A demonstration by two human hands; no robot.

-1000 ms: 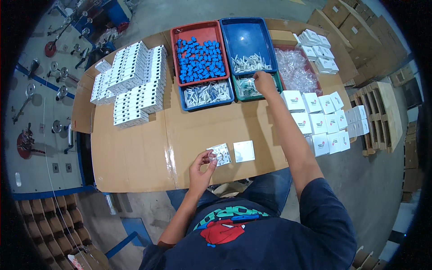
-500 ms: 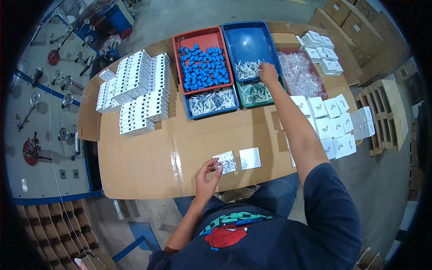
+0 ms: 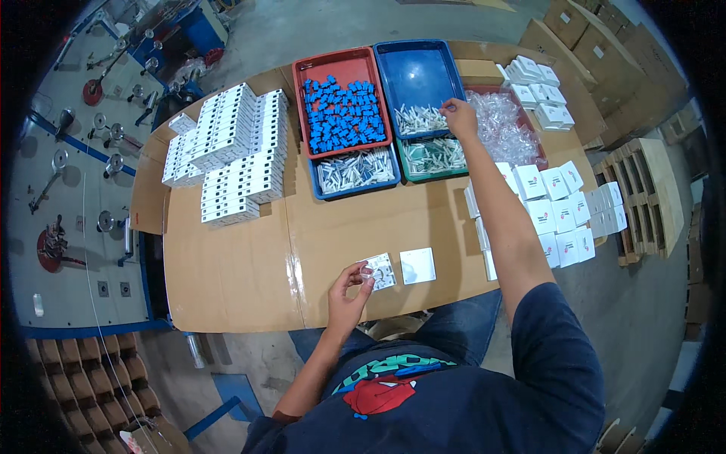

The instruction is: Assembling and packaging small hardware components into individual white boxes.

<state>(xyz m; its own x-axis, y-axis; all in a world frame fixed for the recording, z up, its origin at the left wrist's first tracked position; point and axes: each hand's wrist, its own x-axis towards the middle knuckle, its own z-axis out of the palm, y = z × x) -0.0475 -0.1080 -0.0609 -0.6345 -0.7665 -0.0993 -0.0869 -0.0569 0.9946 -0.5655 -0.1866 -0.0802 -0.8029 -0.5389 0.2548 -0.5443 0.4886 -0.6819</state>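
Note:
My left hand (image 3: 349,296), at the near edge of the cardboard top, pinches a small clear plastic piece (image 3: 367,272). Its fingertips are beside a white square part with a detailed face (image 3: 382,272). Just right of that lies a plain white square plate (image 3: 418,266). My right hand (image 3: 460,119) reaches out to the right rim of a blue tray (image 3: 417,72), where small white plastic pieces (image 3: 417,119) lie heaped at the near end. Its fingers are pinched together; what they hold is too small to make out.
A red tray (image 3: 297,98) carries blue parts; smaller blue (image 3: 324,195) and green trays (image 3: 414,177) hold small pieces. Clear plastic pieces (image 3: 495,125) fill a red tray. White boxes (image 3: 242,174) are stacked left, more white boxes (image 3: 560,204) right.
My right hand has shifted slightly right, from over the white pieces toward the blue tray's rim. My left hand stays by the white square part.

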